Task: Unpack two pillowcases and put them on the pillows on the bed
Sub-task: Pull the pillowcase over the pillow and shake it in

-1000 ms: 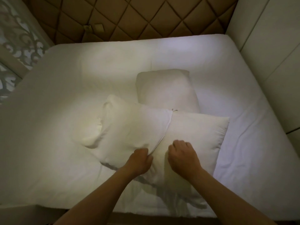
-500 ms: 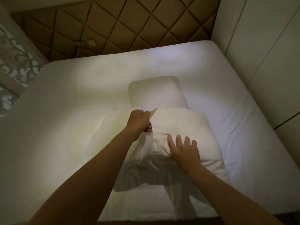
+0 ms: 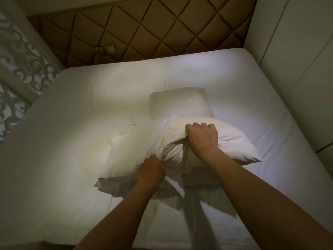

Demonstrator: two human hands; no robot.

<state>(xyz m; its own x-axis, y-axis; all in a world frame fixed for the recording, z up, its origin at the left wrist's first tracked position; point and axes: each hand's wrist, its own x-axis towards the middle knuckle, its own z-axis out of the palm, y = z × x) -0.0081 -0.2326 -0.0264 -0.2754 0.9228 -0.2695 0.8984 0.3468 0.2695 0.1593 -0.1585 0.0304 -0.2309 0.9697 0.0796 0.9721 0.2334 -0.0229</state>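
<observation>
On the wide bed with its white sheet [image 3: 72,105], a soft cream-coloured pillow [image 3: 234,141] lay crosswise in the near middle, partly inside a white cloth pillowcase [image 3: 129,152]. The case covered the pillow's left part. The right part stuck out bare from the case's open mouth, which ran bunched across the pillow's middle.

The left hand [image 3: 151,170] was at the near edge of that mouth, its fingers curled tight round a fold of the pillowcase cloth. The right hand [image 3: 201,138] sat on the bare part just right of the mouth, fingers clenched on a handful of the pillow so that creases ran out from the grip.

A second plump white pillow [image 3: 178,103] lay just beyond, its near end tucked behind the first. At the far end of the bed rose a brown padded headboard quilted in diamonds [image 3: 144,33].
</observation>
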